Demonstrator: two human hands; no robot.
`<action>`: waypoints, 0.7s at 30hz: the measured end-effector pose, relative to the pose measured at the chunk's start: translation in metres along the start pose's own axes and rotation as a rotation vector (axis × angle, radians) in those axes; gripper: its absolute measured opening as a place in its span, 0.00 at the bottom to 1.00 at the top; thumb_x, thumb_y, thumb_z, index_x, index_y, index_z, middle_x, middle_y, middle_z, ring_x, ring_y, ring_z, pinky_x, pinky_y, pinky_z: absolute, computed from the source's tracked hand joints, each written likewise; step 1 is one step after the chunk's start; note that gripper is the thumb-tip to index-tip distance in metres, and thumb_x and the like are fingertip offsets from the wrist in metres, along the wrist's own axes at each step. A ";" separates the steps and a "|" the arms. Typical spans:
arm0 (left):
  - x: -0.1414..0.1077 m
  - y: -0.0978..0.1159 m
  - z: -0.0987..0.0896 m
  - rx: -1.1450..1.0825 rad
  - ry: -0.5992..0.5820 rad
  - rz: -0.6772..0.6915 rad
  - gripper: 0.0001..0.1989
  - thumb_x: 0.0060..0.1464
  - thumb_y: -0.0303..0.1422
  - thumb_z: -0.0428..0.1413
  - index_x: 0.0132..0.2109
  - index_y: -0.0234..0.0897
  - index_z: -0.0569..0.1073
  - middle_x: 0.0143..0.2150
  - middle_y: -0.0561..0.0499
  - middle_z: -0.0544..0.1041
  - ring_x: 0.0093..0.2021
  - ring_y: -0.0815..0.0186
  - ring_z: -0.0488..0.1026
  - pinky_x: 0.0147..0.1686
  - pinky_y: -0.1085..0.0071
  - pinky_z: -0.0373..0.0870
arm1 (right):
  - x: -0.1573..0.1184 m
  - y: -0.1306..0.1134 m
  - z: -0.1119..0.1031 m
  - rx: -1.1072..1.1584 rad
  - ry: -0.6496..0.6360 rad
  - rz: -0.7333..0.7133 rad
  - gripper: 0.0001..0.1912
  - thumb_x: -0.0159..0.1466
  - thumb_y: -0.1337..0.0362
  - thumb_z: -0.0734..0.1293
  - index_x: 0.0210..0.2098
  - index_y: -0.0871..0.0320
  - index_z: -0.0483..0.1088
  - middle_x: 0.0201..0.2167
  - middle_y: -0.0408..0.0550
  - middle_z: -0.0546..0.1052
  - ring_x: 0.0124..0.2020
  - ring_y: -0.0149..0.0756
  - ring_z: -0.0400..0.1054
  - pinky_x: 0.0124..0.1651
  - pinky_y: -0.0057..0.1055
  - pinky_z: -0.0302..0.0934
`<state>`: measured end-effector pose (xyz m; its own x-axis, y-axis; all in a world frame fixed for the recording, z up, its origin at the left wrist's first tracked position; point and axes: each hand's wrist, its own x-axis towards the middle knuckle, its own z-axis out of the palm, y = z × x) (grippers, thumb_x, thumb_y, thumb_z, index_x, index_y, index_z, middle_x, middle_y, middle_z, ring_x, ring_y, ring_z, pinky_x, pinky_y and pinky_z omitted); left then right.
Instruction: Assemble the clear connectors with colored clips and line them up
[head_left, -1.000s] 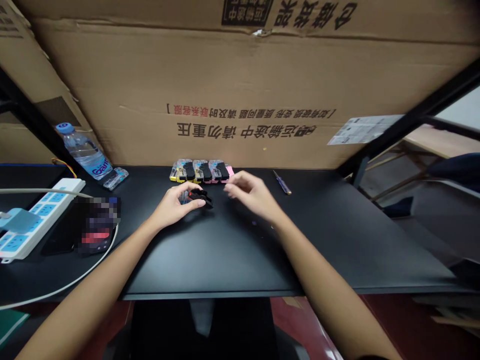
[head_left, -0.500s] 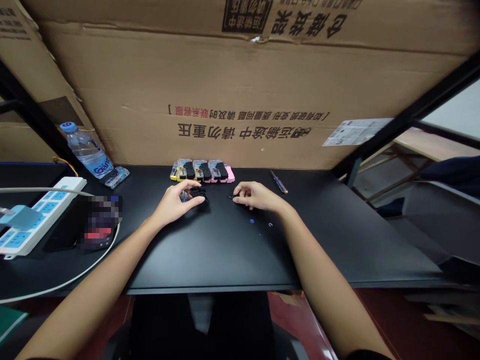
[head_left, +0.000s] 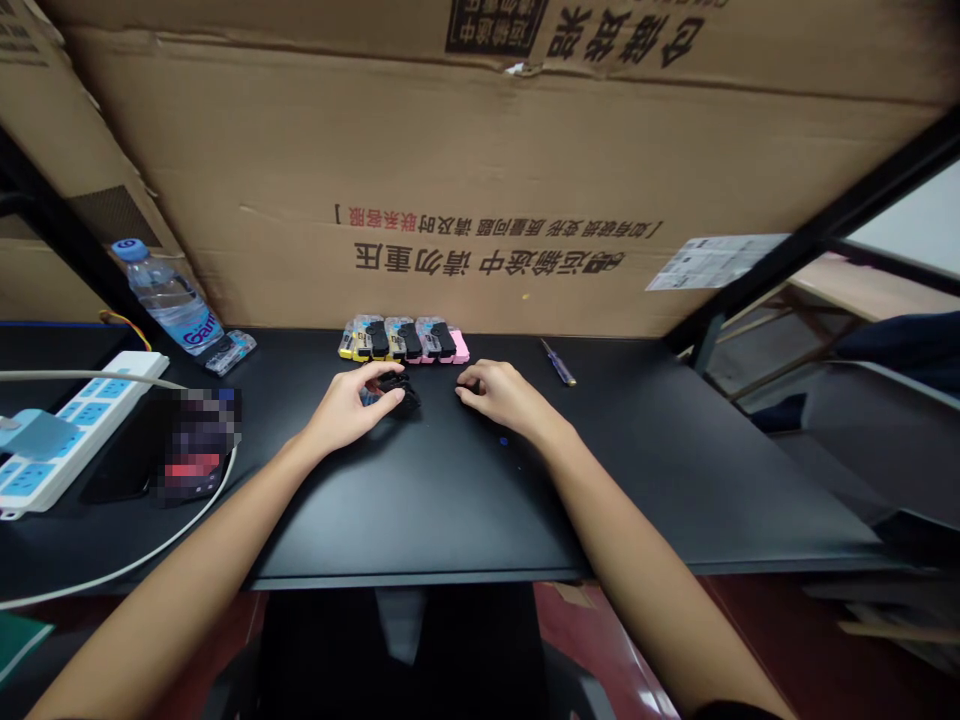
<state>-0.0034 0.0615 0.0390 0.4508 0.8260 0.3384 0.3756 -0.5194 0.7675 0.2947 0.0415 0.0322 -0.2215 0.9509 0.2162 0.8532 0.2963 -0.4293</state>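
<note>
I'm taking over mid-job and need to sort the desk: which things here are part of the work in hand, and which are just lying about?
In hand:
- left hand, closed on a small black part
- right hand, fingertips down on the desk
- row of small cartridges
- screwdriver
- small blue bit

Lying about:
- water bottle
- power strip
- white cable
- cardboard box

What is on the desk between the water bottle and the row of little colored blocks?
In the head view, a small clear packet lies right beside the water bottle. From there to the row of colored blocks, the black desk is bare.
</note>
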 end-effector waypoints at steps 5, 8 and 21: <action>0.000 0.000 0.000 0.028 -0.005 0.012 0.20 0.64 0.43 0.61 0.59 0.42 0.82 0.52 0.48 0.87 0.43 0.59 0.82 0.49 0.62 0.77 | -0.001 -0.004 -0.001 -0.053 0.022 -0.014 0.14 0.63 0.75 0.66 0.38 0.55 0.84 0.37 0.53 0.83 0.36 0.43 0.77 0.43 0.37 0.68; -0.001 -0.001 0.000 0.050 -0.012 0.024 0.21 0.66 0.42 0.59 0.61 0.41 0.81 0.53 0.47 0.86 0.43 0.60 0.82 0.50 0.62 0.78 | 0.000 -0.009 0.000 0.072 0.064 -0.043 0.14 0.65 0.72 0.66 0.41 0.55 0.84 0.39 0.54 0.84 0.36 0.43 0.78 0.46 0.40 0.71; -0.002 0.001 0.001 0.086 -0.013 0.037 0.23 0.67 0.43 0.60 0.62 0.37 0.82 0.42 0.48 0.88 0.38 0.61 0.83 0.46 0.66 0.79 | -0.008 -0.074 0.033 0.941 0.103 0.052 0.20 0.63 0.47 0.78 0.42 0.56 0.82 0.37 0.49 0.83 0.36 0.40 0.80 0.48 0.43 0.78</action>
<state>-0.0028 0.0595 0.0387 0.4763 0.8032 0.3579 0.4263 -0.5669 0.7049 0.2179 0.0152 0.0328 -0.1127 0.9657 0.2340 0.1197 0.2470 -0.9616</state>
